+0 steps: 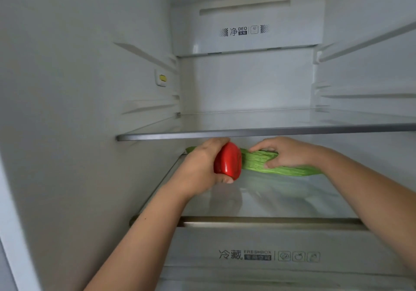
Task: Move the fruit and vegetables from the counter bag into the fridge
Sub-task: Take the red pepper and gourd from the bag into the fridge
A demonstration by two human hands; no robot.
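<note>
Both my arms reach into the open fridge, under its upper glass shelf [258, 130]. My left hand [200, 164] is shut on a shiny red bell pepper [228, 161], held just above the lower glass shelf [281, 202]. My right hand [286, 153] grips a long, ridged green gourd [256, 162] that lies crosswise over the lower shelf, behind the pepper. The gourd's left tip [191, 149] shows past my left hand. Whether the gourd rests on the glass is unclear. The counter bag is out of view.
A drawer front [270, 254] marked FRESHBOX sits below the lower shelf's metal trim. White side walls with shelf rails close in left and right. A vent panel [245, 29] is on the back wall.
</note>
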